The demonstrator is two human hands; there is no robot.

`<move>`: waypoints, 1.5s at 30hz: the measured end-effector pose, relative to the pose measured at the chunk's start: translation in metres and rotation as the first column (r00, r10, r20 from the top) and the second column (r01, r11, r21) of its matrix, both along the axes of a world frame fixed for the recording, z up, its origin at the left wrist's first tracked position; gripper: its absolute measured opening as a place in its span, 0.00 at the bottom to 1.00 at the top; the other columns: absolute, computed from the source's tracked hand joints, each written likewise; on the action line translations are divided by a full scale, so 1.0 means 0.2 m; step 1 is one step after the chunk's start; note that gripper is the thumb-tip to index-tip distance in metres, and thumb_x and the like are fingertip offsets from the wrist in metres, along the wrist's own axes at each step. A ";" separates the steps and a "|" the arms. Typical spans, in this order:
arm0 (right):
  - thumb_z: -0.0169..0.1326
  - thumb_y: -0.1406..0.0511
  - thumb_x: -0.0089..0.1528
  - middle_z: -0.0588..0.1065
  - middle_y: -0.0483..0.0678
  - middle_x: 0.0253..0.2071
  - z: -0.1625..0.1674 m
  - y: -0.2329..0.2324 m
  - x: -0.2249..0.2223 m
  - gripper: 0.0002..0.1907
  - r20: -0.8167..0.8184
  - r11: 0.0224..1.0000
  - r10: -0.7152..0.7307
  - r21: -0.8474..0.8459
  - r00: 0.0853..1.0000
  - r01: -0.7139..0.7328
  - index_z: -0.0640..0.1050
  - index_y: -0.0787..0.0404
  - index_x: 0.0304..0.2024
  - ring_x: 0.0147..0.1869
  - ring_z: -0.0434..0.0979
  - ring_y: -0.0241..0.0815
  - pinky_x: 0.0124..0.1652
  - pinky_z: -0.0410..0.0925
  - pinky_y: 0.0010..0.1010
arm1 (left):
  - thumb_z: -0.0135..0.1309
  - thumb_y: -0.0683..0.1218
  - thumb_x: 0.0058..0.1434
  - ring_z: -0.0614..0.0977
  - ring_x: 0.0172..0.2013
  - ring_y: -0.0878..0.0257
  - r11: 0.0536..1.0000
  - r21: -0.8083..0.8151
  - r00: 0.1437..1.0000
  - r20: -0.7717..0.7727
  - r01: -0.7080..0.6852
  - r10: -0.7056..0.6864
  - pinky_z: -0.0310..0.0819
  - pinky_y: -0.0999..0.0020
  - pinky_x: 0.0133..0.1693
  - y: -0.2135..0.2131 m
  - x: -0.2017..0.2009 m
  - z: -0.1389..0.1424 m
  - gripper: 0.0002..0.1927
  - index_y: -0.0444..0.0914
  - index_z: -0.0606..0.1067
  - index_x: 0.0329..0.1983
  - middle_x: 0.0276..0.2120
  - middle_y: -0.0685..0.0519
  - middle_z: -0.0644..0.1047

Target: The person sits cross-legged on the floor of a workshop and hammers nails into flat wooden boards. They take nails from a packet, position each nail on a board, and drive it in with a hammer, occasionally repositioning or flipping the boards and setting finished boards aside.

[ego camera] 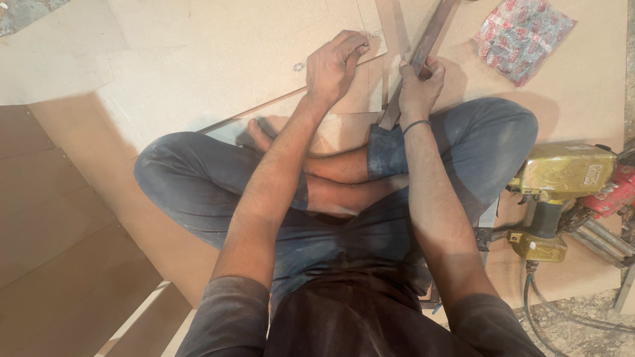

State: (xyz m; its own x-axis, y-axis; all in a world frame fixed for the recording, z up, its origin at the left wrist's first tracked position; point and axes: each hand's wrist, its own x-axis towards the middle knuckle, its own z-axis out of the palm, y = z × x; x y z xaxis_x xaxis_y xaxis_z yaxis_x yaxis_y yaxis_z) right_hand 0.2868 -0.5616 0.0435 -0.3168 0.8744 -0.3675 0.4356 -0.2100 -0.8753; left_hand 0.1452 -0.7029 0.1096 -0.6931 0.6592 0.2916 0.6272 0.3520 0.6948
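Long metal strip point(423, 49) lying on the fibreboard sheet point(218, 53), running from the crossed legs toward the top edge. Right hand point(418, 89) closed around the strip, apparently with a small tool, hidden by fingers. Left hand point(334, 66) pressed flat, fingers spread, on the sheet. Yellow pneumatic nailer point(555, 192) and red-printed plastic packet point(522, 36) to the right.

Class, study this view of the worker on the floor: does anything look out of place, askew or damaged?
Nothing looks damaged or spilled. The left hand presses flat on the board, and the right hand grips a long metal strip lying at a slant across it. A yellow nail gun lies on its side nearby.
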 end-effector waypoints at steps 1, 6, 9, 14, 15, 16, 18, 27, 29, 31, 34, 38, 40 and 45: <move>0.64 0.64 0.59 0.73 0.50 0.48 0.00 0.00 0.00 0.28 0.004 1.000 -0.001 0.005 1.000 0.001 0.69 0.65 0.58 0.51 0.76 0.39 0.50 0.71 0.31 | 0.58 0.45 0.66 0.85 0.36 0.60 1.000 0.004 1.000 0.002 0.000 0.000 0.79 0.67 0.35 0.00 0.00 0.00 0.04 0.43 0.81 0.41 0.43 0.62 0.82; 0.65 0.64 0.58 0.73 0.50 0.47 -0.02 0.00 0.00 0.28 -0.008 1.000 -0.017 0.014 1.000 0.017 0.69 0.65 0.57 0.50 0.76 0.39 0.49 0.71 0.31 | 0.58 0.44 0.65 0.85 0.36 0.59 1.000 0.021 1.000 -0.009 0.001 -0.001 0.79 0.66 0.35 0.00 0.00 0.01 0.03 0.43 0.81 0.41 0.42 0.61 0.82; 0.65 0.64 0.58 0.73 0.50 0.47 -0.01 0.00 -0.01 0.29 -0.002 1.000 -0.018 0.014 1.000 0.018 0.69 0.65 0.57 0.50 0.76 0.39 0.50 0.71 0.30 | 0.59 0.45 0.66 0.85 0.36 0.58 1.000 0.029 1.000 -0.008 0.003 -0.003 0.79 0.66 0.36 0.00 0.00 0.01 0.03 0.43 0.81 0.41 0.42 0.61 0.82; 0.64 0.65 0.57 0.75 0.48 0.42 -0.03 0.00 0.00 0.23 -0.021 0.999 -0.016 0.036 1.000 0.016 0.73 0.66 0.52 0.46 0.76 0.37 0.47 0.71 0.30 | 0.58 0.45 0.66 0.85 0.36 0.58 1.000 0.030 1.000 -0.009 0.003 -0.003 0.79 0.65 0.36 0.00 0.00 0.02 0.04 0.43 0.81 0.42 0.43 0.62 0.82; 0.64 0.66 0.57 0.76 0.47 0.41 -0.04 0.00 0.00 0.21 -0.026 0.999 -0.010 0.042 1.000 0.011 0.74 0.66 0.50 0.44 0.76 0.37 0.46 0.71 0.30 | 0.58 0.45 0.66 0.85 0.36 0.58 0.999 0.034 1.000 -0.011 0.003 -0.002 0.79 0.65 0.36 0.00 0.01 0.02 0.04 0.43 0.81 0.42 0.43 0.62 0.81; 0.63 0.67 0.57 0.77 0.46 0.40 -0.05 0.00 0.01 0.19 -0.024 0.999 0.015 0.052 1.000 -0.014 0.75 0.65 0.49 0.44 0.77 0.36 0.46 0.71 0.29 | 0.58 0.45 0.66 0.85 0.36 0.58 0.999 0.039 1.000 -0.014 0.002 -0.002 0.79 0.65 0.35 0.00 0.01 0.02 0.04 0.43 0.80 0.42 0.43 0.62 0.81; 0.62 0.68 0.57 0.79 0.44 0.39 -0.06 0.02 0.01 0.15 -0.019 0.995 0.064 0.073 0.998 -0.062 0.77 0.64 0.46 0.43 0.79 0.35 0.44 0.71 0.27 | 0.58 0.44 0.65 0.85 0.36 0.57 0.999 0.049 1.000 -0.018 0.004 -0.003 0.79 0.64 0.35 0.00 0.01 0.02 0.04 0.44 0.80 0.42 0.43 0.61 0.81; 0.54 0.73 0.61 0.75 0.49 0.34 0.30 -0.03 0.19 0.11 -0.259 0.972 0.073 -0.200 0.963 -0.127 0.69 0.63 0.45 0.29 0.77 0.36 0.28 0.72 0.28 | 0.55 0.42 0.63 0.84 0.36 0.53 0.998 0.011 0.998 -0.035 0.055 -0.055 0.78 0.59 0.36 -0.01 0.01 0.02 0.09 0.45 0.79 0.45 0.44 0.58 0.80; 0.52 0.76 0.62 0.73 0.48 0.39 0.46 -0.15 0.27 0.16 -0.303 0.963 0.270 0.075 0.914 -0.259 0.65 0.66 0.51 0.32 0.77 0.36 0.28 0.72 0.27 | 0.54 0.42 0.63 0.84 0.36 0.52 0.998 0.001 0.998 -0.017 0.064 -0.064 0.78 0.58 0.36 -0.02 0.00 0.00 0.10 0.45 0.80 0.47 0.44 0.57 0.79; 0.50 0.74 0.63 0.74 0.46 0.36 0.60 -0.24 0.34 0.19 -0.276 0.947 0.312 0.010 0.909 -0.322 0.62 0.63 0.54 0.27 0.75 0.33 0.25 0.70 0.25 | 0.54 0.42 0.63 0.83 0.36 0.51 0.998 0.034 0.997 -0.052 0.054 -0.052 0.78 0.57 0.36 -0.03 0.00 -0.02 0.10 0.46 0.79 0.46 0.43 0.56 0.79; 0.50 0.72 0.65 0.73 0.45 0.32 0.77 -0.36 0.41 0.18 -0.159 0.897 0.431 -0.034 0.888 -0.441 0.64 0.63 0.58 0.23 0.70 0.32 0.22 0.65 0.24 | 0.54 0.43 0.65 0.83 0.36 0.51 0.998 0.005 0.997 -0.038 0.063 -0.063 0.77 0.55 0.35 -0.05 0.01 -0.04 0.07 0.45 0.79 0.45 0.42 0.55 0.78; 0.51 0.71 0.67 0.71 0.45 0.31 0.87 -0.44 0.40 0.19 -0.009 0.853 0.518 0.076 0.855 -0.516 0.67 0.65 0.61 0.24 0.68 0.32 0.23 0.65 0.26 | 0.51 0.41 0.64 0.83 0.37 0.52 0.998 0.006 0.997 -0.055 0.059 -0.059 0.78 0.55 0.36 -0.05 0.00 -0.06 0.10 0.47 0.78 0.45 0.42 0.57 0.78; 0.52 0.70 0.67 0.73 0.46 0.30 0.90 -0.47 0.39 0.21 0.107 0.831 0.528 0.141 0.843 -0.538 0.67 0.65 0.62 0.24 0.70 0.32 0.25 0.67 0.26 | 0.52 0.43 0.65 0.83 0.36 0.52 0.999 -0.007 0.998 -0.026 0.052 -0.052 0.78 0.54 0.35 -0.05 -0.01 -0.07 0.08 0.46 0.78 0.44 0.41 0.57 0.77; 0.52 0.68 0.68 0.76 0.51 0.32 0.91 -0.49 0.38 0.24 0.218 0.771 0.541 0.258 0.812 -0.582 0.68 0.66 0.66 0.30 0.77 0.39 0.32 0.71 0.32 | 0.52 0.44 0.64 0.83 0.36 0.52 0.998 -0.031 0.998 -0.005 0.057 -0.057 0.79 0.55 0.36 -0.05 -0.01 -0.07 0.09 0.48 0.79 0.45 0.41 0.56 0.77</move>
